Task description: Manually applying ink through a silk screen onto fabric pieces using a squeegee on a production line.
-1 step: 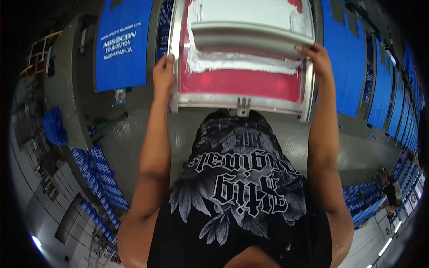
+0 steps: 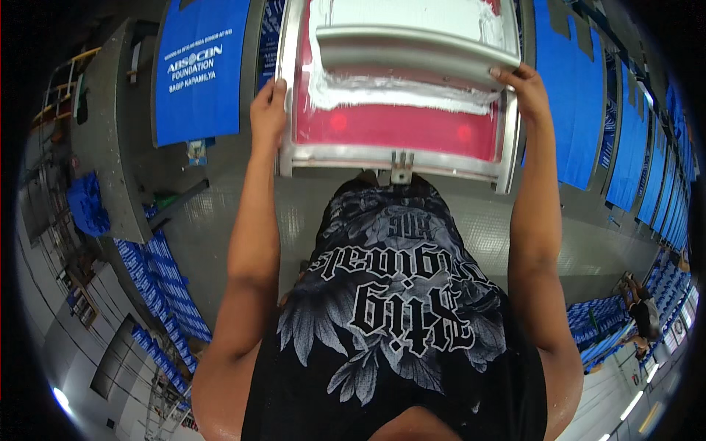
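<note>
My left hand [image 2: 269, 110] is closed on the left rail of an aluminum screen-printing frame [image 2: 287, 125], whose mesh [image 2: 390, 136] is magenta. My right hand [image 2: 526, 88] grips the right end of a long silver bar, like a squeegee or coater [image 2: 412, 48], lying crosswise over the screen at a slight slant. Thick white paste [image 2: 397, 15] covers the mesh beyond the bar and forms a band just on the near side of it. A metal clamp [image 2: 401, 170] sits at the middle of the frame's near edge.
Flat blue printed pieces lie on dark boards to the left [image 2: 198, 88] and right [image 2: 566, 110]. A crumpled blue cloth [image 2: 88, 202] is at the far left. Rows of blue pieces [image 2: 162, 287] stand farther back. Another person [image 2: 643, 316] is at the lower right.
Both my hands and the bar have shifted slightly toward the top of the picture. The screen frame also appears a little higher in view.
</note>
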A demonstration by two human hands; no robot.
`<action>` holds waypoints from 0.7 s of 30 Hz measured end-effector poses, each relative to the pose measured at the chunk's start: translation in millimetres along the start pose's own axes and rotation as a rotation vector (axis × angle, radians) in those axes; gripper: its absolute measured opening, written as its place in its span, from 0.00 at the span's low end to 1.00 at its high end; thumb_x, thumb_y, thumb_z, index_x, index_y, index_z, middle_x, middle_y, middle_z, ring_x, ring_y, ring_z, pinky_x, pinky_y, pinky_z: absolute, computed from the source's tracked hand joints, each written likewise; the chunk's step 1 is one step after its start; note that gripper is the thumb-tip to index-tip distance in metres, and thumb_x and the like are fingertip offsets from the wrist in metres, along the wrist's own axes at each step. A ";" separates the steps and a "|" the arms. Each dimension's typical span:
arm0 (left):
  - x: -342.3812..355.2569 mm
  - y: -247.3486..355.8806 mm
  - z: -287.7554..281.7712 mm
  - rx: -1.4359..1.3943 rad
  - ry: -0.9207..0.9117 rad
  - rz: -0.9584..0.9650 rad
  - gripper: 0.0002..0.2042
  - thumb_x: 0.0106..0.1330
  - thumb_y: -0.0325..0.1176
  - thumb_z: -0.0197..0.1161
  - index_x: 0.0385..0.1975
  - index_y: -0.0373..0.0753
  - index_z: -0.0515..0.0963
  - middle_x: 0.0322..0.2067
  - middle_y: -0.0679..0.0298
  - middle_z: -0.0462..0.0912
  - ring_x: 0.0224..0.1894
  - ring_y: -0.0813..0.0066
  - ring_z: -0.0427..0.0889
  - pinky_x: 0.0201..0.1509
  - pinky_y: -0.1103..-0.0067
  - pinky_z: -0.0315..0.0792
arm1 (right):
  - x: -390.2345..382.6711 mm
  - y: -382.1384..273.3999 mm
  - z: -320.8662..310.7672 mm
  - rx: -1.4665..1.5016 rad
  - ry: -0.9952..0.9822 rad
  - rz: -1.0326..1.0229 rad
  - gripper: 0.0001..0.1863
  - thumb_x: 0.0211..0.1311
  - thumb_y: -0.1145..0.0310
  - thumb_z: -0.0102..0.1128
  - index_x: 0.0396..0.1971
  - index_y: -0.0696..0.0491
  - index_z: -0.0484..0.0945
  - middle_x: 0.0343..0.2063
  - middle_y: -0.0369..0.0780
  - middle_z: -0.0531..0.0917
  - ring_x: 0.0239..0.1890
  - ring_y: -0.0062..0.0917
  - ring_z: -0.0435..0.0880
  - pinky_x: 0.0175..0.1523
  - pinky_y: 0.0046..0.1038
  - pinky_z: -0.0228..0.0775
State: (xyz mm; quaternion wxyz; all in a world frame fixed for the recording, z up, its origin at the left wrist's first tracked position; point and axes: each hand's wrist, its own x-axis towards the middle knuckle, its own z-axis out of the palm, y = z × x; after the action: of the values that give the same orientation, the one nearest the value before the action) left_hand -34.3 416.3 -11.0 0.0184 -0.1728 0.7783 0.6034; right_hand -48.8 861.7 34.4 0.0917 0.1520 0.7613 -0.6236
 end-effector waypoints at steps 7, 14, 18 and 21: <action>21.6 -13.8 0.5 0.037 -0.039 -0.002 0.22 0.66 0.45 0.56 0.52 0.33 0.73 0.40 0.59 0.80 0.41 0.78 0.75 0.46 0.82 0.68 | 3.3 20.3 13.3 0.011 0.019 -0.007 0.20 0.42 0.66 0.74 0.37 0.58 0.80 0.32 0.40 0.83 0.37 0.23 0.79 0.47 0.23 0.67; 25.8 -20.7 2.3 0.035 -0.051 -0.039 0.23 0.66 0.47 0.55 0.53 0.35 0.72 0.40 0.59 0.81 0.41 0.76 0.76 0.46 0.81 0.68 | 0.7 16.6 11.1 -0.002 0.020 0.007 0.20 0.42 0.66 0.74 0.37 0.59 0.80 0.32 0.41 0.82 0.37 0.23 0.79 0.46 0.24 0.67; 26.6 -37.3 -0.1 0.418 -0.010 0.142 0.26 0.62 0.48 0.59 0.55 0.37 0.70 0.44 0.55 0.77 0.46 0.62 0.75 0.52 0.71 0.66 | -1.9 15.5 11.9 -0.050 0.027 -0.006 0.20 0.42 0.67 0.73 0.37 0.60 0.80 0.31 0.39 0.82 0.33 0.21 0.78 0.42 0.23 0.68; 7.0 15.1 5.0 0.696 0.063 0.526 0.27 0.55 0.45 0.66 0.53 0.38 0.71 0.47 0.54 0.72 0.53 0.53 0.68 0.56 0.65 0.62 | -23.4 -7.6 5.1 -0.424 -0.056 -0.047 0.21 0.39 0.71 0.70 0.37 0.61 0.80 0.29 0.38 0.82 0.32 0.20 0.78 0.41 0.23 0.70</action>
State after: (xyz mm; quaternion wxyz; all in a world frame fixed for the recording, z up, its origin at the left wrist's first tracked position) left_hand -46.1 422.4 0.1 -0.1026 0.0295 0.9529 0.2839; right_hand -29.8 852.7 48.0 0.1282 0.0942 0.8759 -0.4555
